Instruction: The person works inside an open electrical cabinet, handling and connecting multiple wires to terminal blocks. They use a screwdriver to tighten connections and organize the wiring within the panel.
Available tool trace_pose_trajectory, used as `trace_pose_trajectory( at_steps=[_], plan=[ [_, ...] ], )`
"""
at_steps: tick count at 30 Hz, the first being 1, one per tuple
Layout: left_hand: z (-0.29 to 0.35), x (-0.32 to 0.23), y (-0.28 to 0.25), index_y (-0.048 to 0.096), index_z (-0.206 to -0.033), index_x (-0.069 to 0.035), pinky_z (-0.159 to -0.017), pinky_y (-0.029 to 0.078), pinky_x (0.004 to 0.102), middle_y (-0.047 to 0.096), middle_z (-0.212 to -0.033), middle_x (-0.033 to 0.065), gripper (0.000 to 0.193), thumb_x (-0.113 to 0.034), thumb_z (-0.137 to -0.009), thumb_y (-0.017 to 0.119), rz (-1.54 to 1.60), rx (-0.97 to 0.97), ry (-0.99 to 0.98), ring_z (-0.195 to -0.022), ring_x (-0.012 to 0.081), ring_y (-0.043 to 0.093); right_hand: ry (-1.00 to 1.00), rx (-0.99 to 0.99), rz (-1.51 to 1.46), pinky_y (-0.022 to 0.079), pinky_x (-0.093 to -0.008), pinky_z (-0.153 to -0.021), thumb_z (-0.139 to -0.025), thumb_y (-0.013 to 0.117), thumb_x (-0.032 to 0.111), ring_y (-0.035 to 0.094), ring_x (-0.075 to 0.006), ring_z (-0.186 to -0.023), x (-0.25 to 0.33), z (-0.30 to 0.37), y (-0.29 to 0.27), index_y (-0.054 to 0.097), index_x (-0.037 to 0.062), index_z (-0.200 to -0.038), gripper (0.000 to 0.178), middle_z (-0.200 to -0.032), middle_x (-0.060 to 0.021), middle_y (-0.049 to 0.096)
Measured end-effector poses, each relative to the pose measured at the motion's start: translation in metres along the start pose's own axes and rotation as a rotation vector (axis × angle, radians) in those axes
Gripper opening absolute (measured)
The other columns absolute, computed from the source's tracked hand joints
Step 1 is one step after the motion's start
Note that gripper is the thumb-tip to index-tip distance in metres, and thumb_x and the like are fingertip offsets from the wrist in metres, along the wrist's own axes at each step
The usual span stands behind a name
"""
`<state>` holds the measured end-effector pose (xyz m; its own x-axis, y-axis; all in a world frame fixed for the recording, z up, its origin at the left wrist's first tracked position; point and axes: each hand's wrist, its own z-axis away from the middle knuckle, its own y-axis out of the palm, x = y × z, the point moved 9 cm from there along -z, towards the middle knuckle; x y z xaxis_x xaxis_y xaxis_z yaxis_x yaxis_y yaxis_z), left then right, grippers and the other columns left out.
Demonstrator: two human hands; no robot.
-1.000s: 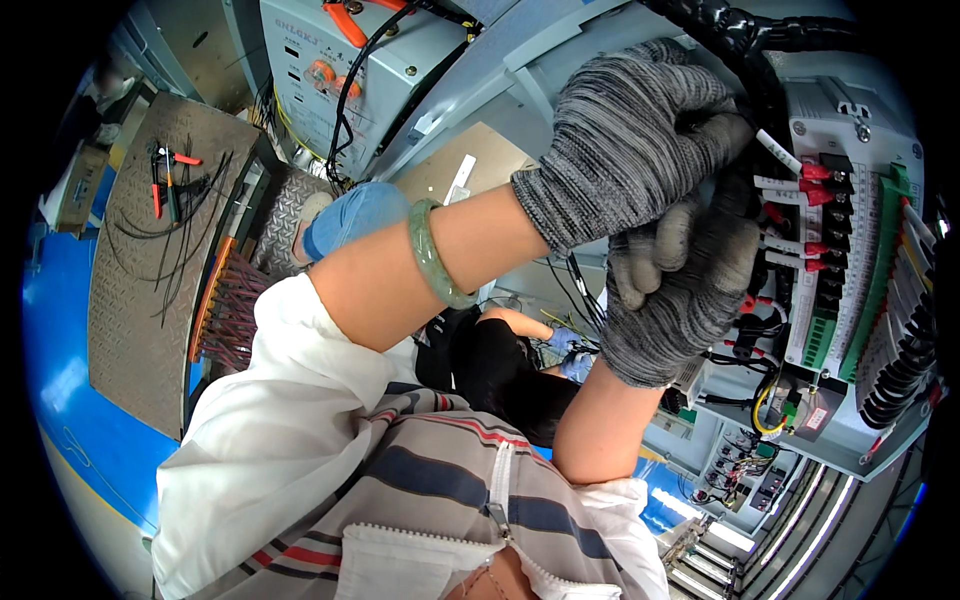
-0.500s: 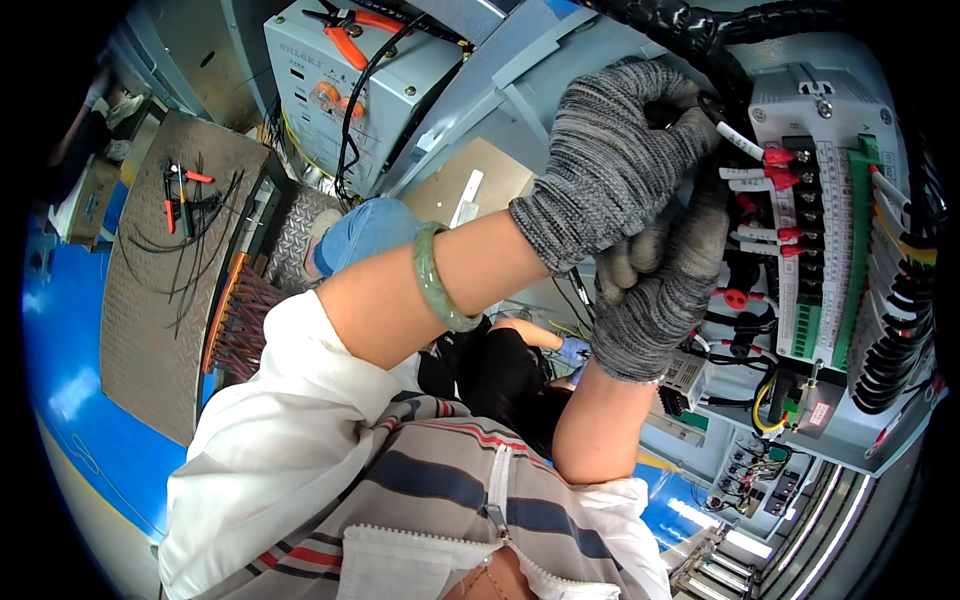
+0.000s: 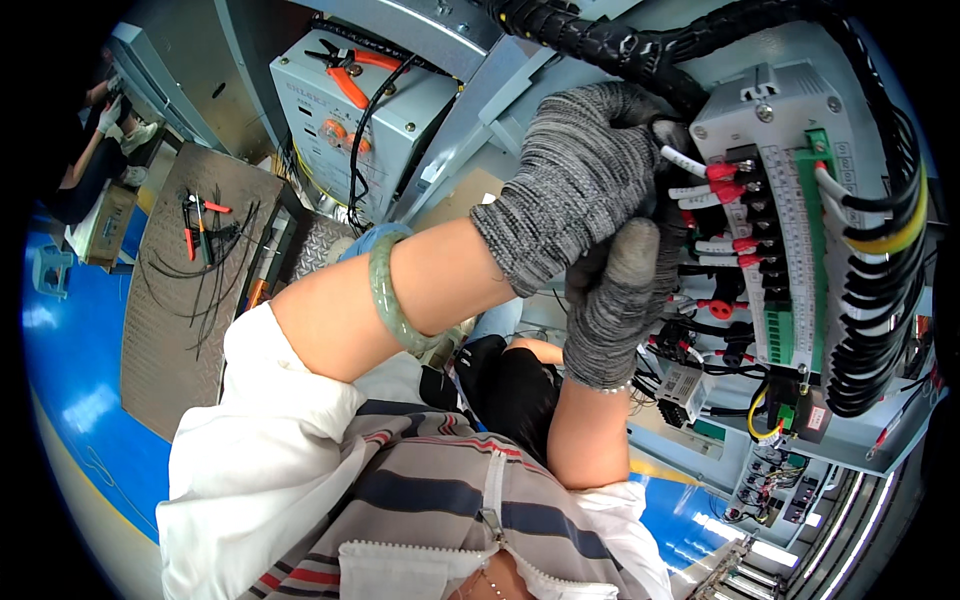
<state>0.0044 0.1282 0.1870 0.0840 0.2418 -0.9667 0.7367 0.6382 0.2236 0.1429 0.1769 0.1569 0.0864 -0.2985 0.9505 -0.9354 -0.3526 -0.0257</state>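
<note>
Both my hands wear grey knitted gloves and work close together at the left side of a grey terminal module [image 3: 770, 110]. My left hand [image 3: 590, 170], above, is closed, its fingertips against the top wire [image 3: 684, 161] with a white sleeve and red terminal. Just below, my right hand [image 3: 620, 290] has curled fingers and a raised thumb. Whatever lies inside either grip is hidden. Several more white-sleeved wires [image 3: 700, 197] with red terminals run into the module's black terminal row [image 3: 768, 245]. A green connector strip [image 3: 815, 270] stands along its right part.
A thick black wire bundle [image 3: 640, 50] arches above my hands. Black spiral-wrapped wires [image 3: 865, 340] hang at right. Orange-handled pliers [image 3: 350, 85] lie on a grey box [image 3: 330, 140]. Tools and loose wires rest on a brown bench [image 3: 170, 340]. Another person [image 3: 510, 390] crouches below my arms.
My view has shifted, so the module appears further left. Both hands stay beside it, closed; my right hand's thumb now shows upright and further from the terminal row.
</note>
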Motion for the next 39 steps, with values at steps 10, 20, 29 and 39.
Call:
trace_pose_trajectory(
  at_steps=[10, 20, 29, 39],
  plan=[
    [0.004, 0.013, 0.003, 0.07, -0.106, -0.005, -0.078, 0.053, 0.028, 0.072, -0.092, 0.0091, 0.026, -0.025, -0.089, 0.068, 0.236, -0.02, 0.009, -0.084, 0.0157, 0.067, -0.2, 0.277, 0.146, 0.04, -0.0375, -0.101, -0.088, 0.064, 0.047, 0.052, -0.0249, -0.116, 0.026, 0.009, 0.025, 0.045, -0.002, -0.136, 0.071, -0.127, -0.0142, 0.055],
    [0.006, 0.005, 0.001, 0.068, -0.105, -0.004, -0.078, 0.053, 0.0291, 0.071, -0.091, 0.0097, 0.021, -0.016, -0.089, 0.065, 0.047, -0.044, 0.063, -0.082, 0.0164, 0.066, -0.201, 0.343, -0.023, 0.037, -0.0354, -0.104, -0.082, 0.075, 0.023, 0.05, -0.0227, -0.118, -0.014, 0.006, 0.018, 0.044, -0.0005, -0.134, 0.064, -0.131, -0.0137, 0.052],
    [0.011, -0.003, -0.002, 0.066, -0.103, -0.001, -0.073, 0.052, 0.0277, 0.069, -0.086, 0.0072, 0.019, -0.014, -0.088, 0.067, 0.043, -0.039, 0.177, -0.078, 0.0121, 0.063, -0.26, 0.176, -0.189, 0.043, -0.0382, -0.099, -0.082, 0.074, 0.041, 0.054, -0.0243, -0.114, -0.035, 0.007, -0.003, 0.038, -0.0022, -0.14, 0.081, -0.129, -0.0121, 0.055],
    [0.041, -0.015, -0.014, 0.062, -0.103, -0.002, -0.071, 0.05, 0.0232, 0.066, -0.089, 0.0015, 0.023, -0.017, -0.087, 0.07, -0.792, 0.016, 0.948, -0.08, 0.0073, 0.059, -0.275, 0.114, 0.159, 0.046, -0.0226, -0.083, -0.094, 0.059, 0.011, 0.057, -0.0123, -0.096, -0.018, 0.042, 0.022, 0.048, -0.0005, -0.134, 0.043, -0.109, -0.0062, 0.06]
  ],
)
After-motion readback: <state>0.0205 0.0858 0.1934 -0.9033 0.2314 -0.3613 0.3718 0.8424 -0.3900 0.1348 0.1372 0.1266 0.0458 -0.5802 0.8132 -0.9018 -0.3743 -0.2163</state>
